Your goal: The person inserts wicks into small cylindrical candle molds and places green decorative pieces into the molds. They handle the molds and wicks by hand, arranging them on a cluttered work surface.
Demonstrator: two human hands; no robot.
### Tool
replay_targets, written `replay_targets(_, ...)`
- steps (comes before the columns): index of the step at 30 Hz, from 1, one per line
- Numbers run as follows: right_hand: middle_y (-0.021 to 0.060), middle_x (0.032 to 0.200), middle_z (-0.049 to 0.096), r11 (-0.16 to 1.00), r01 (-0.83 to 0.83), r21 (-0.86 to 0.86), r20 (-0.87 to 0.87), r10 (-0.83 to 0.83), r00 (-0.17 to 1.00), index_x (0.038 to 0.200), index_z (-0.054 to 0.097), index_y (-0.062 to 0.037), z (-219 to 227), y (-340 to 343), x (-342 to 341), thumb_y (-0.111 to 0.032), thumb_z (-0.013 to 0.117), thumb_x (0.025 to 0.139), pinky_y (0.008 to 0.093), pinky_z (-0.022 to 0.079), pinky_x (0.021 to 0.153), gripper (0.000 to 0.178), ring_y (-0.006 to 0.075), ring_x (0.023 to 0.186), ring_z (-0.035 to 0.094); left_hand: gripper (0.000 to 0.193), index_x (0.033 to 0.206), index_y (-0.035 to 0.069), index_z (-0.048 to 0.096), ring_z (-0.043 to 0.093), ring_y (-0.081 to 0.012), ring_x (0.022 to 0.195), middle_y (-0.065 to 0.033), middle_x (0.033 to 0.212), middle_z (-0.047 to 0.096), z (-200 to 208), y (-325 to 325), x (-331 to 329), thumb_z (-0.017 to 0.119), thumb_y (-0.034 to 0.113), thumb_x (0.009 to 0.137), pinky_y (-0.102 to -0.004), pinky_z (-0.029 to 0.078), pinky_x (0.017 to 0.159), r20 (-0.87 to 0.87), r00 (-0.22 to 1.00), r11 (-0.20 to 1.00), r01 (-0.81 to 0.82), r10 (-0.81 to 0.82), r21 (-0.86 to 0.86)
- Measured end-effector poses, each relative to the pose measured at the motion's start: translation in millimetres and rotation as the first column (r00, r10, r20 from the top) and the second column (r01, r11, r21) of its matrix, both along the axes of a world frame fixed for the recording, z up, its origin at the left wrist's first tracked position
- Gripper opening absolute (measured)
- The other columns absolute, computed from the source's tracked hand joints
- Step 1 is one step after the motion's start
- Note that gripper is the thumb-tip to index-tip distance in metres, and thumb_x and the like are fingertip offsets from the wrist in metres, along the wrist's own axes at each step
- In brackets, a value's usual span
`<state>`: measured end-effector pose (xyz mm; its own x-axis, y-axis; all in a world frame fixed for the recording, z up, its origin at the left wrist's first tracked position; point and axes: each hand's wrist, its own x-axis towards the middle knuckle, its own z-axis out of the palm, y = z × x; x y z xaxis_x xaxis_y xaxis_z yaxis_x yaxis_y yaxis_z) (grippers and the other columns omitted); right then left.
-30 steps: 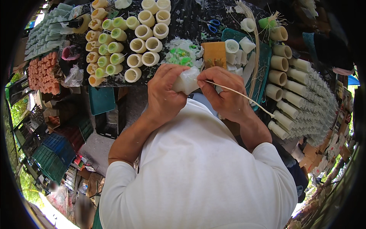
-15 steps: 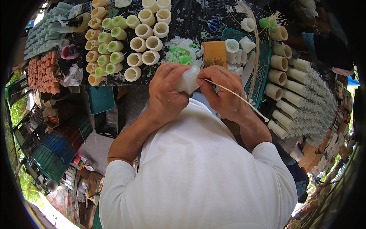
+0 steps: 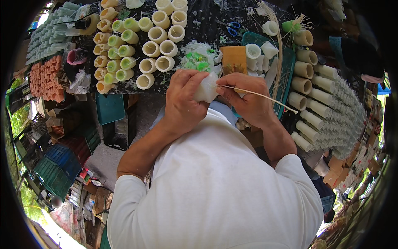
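Note:
My left hand (image 3: 184, 99) is wrapped round a whitish, translucent wax candle (image 3: 206, 89), held over my lap at the table's near edge. In a pinch between thumb and fingers, my right hand (image 3: 251, 99) grips a long, pale, stiff wick (image 3: 271, 98). One end of the wick meets the candle's right side; whether it goes into the wax is hidden by my fingertips. Its free end points out to the right. Just beyond my hands lie a heap of white and green wax scraps (image 3: 198, 58) and a flat, tan block (image 3: 234, 60).
Rows of cream hollow wax cylinders (image 3: 157, 35) and green ones (image 3: 125, 51) cover the table's left. A teal tray (image 3: 287, 79) holds white wax pieces; a bundle of wicks (image 3: 278, 50) lies across it. Blue scissors (image 3: 233, 28) rest farther back. Stacked white cylinders (image 3: 323, 98) stand right.
Both hands have shifted slightly to the right with the candle. The wick has swung up, so its free end sits higher and farther right.

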<state>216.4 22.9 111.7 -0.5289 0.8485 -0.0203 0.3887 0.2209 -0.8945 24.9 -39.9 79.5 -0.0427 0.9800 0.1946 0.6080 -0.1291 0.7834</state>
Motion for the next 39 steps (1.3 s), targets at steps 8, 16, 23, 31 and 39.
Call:
replay_targets(8, 0.0146, 0.092, 0.074, 0.998, 0.023, 0.060, -0.012, -0.022, 1.000, 0.096, 0.072, 0.0017, -1, -3, 2, -0.004, 0.076, 0.089, 0.0358, 0.056, 0.069, 0.010, 0.0280, 0.078, 0.072, 0.061, 0.115, 0.002, 0.070, 0.063, -0.0378, 0.104, -0.0155, 0.111, 0.066, -3, 1, 3, 0.077, -0.007, 0.055, -0.0464, 0.053, 0.091, 0.087, 0.996, 1.000, 0.020, -0.021, 0.007)
replay_targets(16, 0.0154, 0.092, 0.072, 0.982, 0.011, 0.189, -0.007, -0.010, 1.000, 0.096, 0.070, 0.0005, -5, -4, 0, 0.000, 0.075, 0.087, 0.0388, 0.056, 0.069, 0.011, 0.0319, 0.079, 0.070, 0.061, 0.116, 0.003, 0.070, 0.063, -0.0380, 0.103, -0.0153, 0.110, 0.066, -6, 4, 5, 0.077, -0.007, 0.055, -0.0463, 0.053, 0.090, 0.078, 0.996, 0.999, 0.029, -0.032, 0.034)
replay_targets(23, 0.0149, 0.092, 0.072, 0.975, -0.033, 0.221, 0.016, 0.030, 0.999, 0.095, 0.070, -0.0001, -6, -3, 0, 0.002, 0.075, 0.084, 0.0407, 0.056, 0.070, 0.013, 0.0333, 0.081, 0.071, 0.060, 0.116, 0.003, 0.070, 0.064, -0.0373, 0.101, -0.0152, 0.109, 0.066, -6, 4, 6, 0.077, -0.006, 0.057, -0.0458, 0.054, 0.088, 0.089, 0.995, 0.999, 0.034, -0.036, 0.030)
replay_targets(31, 0.0145, 0.099, 0.074, 0.998, -0.052, 0.021, 0.038, 0.051, 0.998, 0.108, 0.073, -0.0008, -8, 7, 2, -0.002, 0.076, 0.089, 0.0359, 0.057, 0.075, 0.019, 0.0271, 0.086, 0.072, 0.060, 0.123, 0.008, 0.068, 0.070, -0.0330, 0.099, -0.0162, 0.117, 0.067, 1, 6, 1, 0.089, 0.001, 0.067, -0.0389, 0.059, 0.081, -0.010, 0.996, 0.995, 0.094, -0.094, 0.012)
replay_targets(39, 0.0091, 0.109, 0.072, 0.862, 0.078, -0.501, -0.325, -0.271, 0.906, 0.129, 0.065, 0.0044, -26, 13, 9, -0.009, 0.073, 0.098, 0.0276, 0.056, 0.089, 0.035, 0.0120, 0.100, 0.066, 0.050, 0.125, 0.001, 0.062, 0.074, -0.0259, 0.093, -0.0170, 0.114, 0.070, -17, 14, -4, 0.086, 0.013, 0.084, -0.0387, 0.061, 0.080, 0.688, 0.698, 0.872, 0.196, 0.197, -0.449)
